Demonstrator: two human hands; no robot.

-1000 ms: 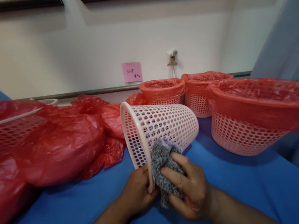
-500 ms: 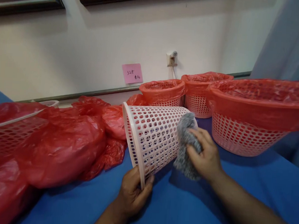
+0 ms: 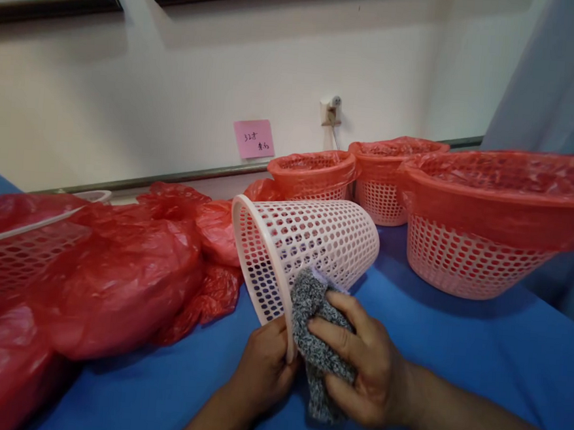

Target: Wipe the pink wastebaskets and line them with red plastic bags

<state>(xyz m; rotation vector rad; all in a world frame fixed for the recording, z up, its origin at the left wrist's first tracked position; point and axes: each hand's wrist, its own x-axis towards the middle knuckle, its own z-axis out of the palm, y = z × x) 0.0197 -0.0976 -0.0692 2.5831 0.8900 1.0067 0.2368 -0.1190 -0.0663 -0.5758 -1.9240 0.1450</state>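
Observation:
A pale pink perforated basket [image 3: 309, 249] lies on its side on the blue table [image 3: 454, 358], its mouth facing left and toward me. My left hand [image 3: 263, 370] grips the basket's rim at its lowest point, fingers closed round it. My right hand [image 3: 362, 367] clutches a grey speckled cloth [image 3: 315, 338] and presses it against the basket's outer wall near the rim.
Crumpled red plastic bags [image 3: 115, 275] cover the left of the table, one over another basket [image 3: 13, 255]. Three baskets lined with red bags stand at the back right: [image 3: 312, 174], [image 3: 390, 176], [image 3: 497, 223]. A pink note [image 3: 254, 138] and a socket [image 3: 330, 108] are on the wall.
My right hand has drawn the cloth back along the basket's wall from its far end to near the rim. My left hand keeps hold of the rim.

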